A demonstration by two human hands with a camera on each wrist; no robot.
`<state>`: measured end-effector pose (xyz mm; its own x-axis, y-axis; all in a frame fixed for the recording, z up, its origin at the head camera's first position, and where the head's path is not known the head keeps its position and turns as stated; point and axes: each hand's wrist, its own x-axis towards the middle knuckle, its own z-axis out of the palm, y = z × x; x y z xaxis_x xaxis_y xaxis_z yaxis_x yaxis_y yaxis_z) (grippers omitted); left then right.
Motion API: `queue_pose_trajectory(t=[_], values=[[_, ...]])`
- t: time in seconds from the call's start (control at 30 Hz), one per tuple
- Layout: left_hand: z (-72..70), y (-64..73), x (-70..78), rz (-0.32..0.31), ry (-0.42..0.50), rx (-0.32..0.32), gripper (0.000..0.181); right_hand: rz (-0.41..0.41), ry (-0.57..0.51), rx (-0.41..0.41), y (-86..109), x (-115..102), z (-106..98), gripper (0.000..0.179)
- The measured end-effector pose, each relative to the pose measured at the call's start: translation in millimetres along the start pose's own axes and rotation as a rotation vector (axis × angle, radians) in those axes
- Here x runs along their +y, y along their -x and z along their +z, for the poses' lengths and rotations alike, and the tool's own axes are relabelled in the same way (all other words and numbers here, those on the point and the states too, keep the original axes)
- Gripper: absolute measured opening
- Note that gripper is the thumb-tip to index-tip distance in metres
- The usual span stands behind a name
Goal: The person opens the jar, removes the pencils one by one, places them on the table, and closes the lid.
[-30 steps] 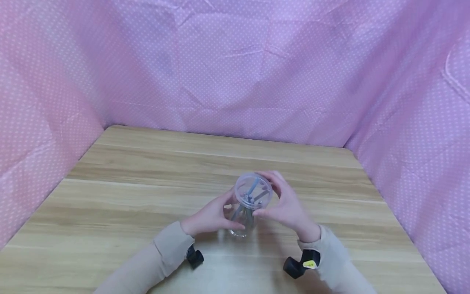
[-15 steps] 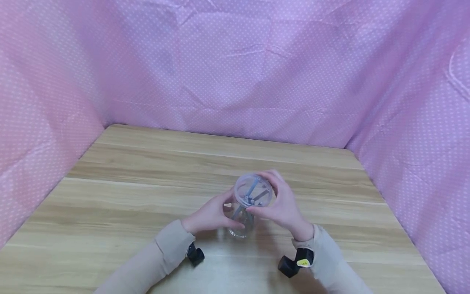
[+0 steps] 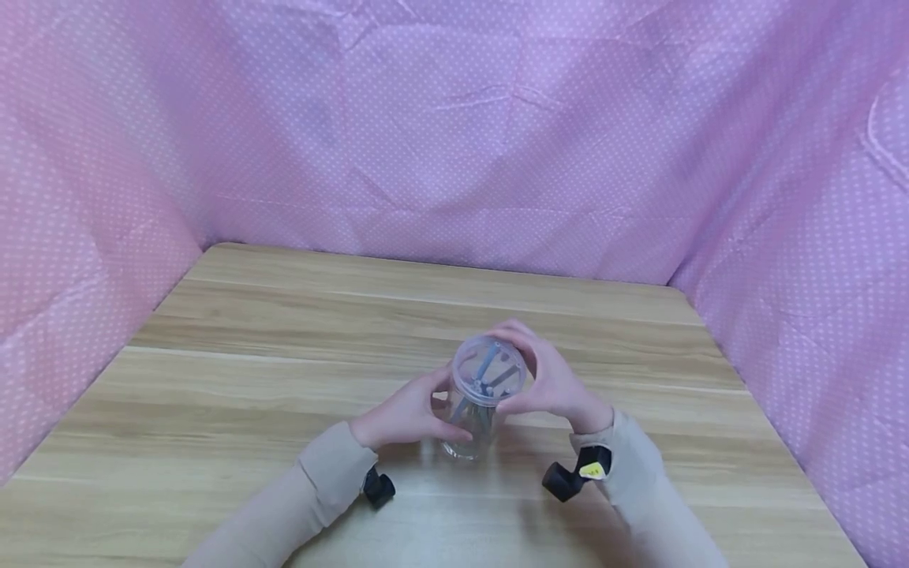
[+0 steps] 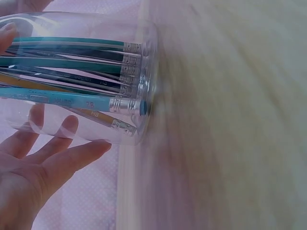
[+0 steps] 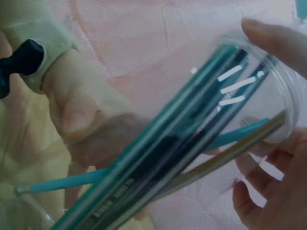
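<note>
A clear jar (image 3: 463,448) with a round, see-through lid (image 3: 490,371) stands at the middle of the table. Inside it lie several pencils: a light-blue pencil (image 4: 67,99) shows in front, with green, dark and yellow ones behind. My left hand (image 3: 405,414) holds the jar's body from the left, thumb in front and fingers behind. On the other side, my right hand (image 3: 557,386) grips the lid's rim, its thumb at the near edge and fingers at the far edge. Through the clear wall, the right wrist view shows my left hand (image 5: 96,115) behind the pencils.
The jar rests on a wood-grain table (image 3: 284,331). Pink dotted cloth (image 3: 454,142) hangs along the back and both sides. Each wrist carries a small black camera, the left camera (image 3: 378,489) and the right camera (image 3: 564,481), low beside the jar.
My right hand has shifted round the lid's rim: its thumb slid left, then back right, and its wrist now sits farther from me. My left hand and the jar stay in place.
</note>
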<state>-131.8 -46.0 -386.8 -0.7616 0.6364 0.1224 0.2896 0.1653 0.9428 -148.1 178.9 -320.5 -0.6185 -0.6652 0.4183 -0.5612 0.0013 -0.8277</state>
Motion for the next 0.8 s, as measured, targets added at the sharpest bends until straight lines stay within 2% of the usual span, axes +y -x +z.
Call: queue_pose_trajectory(t=[0.13,0.27,0.43,0.63,0.8], values=[[0.9,0.6,0.0,-0.018,-0.015,0.0,0.09,0.006,-0.039,-0.065,-0.6,3.5,-5.1,0.077],[1.2,1.4,0.4,-0.014,-0.038,-0.002,0.094,0.008,-0.033,-0.043,2.6,2.8,-1.6,0.079],[1.7,3.2,1.1,-0.01,-0.034,-0.006,0.098,0.029,0.051,0.093,13.3,-2.8,9.1,0.084],[3.1,3.2,0.1,0.02,-0.016,-0.021,0.099,0.139,0.274,0.274,15.9,-17.6,25.7,0.085],[5.4,3.3,0.5,0.016,0.061,-0.052,0.103,0.173,0.337,0.335,12.3,-23.3,33.0,0.076]])
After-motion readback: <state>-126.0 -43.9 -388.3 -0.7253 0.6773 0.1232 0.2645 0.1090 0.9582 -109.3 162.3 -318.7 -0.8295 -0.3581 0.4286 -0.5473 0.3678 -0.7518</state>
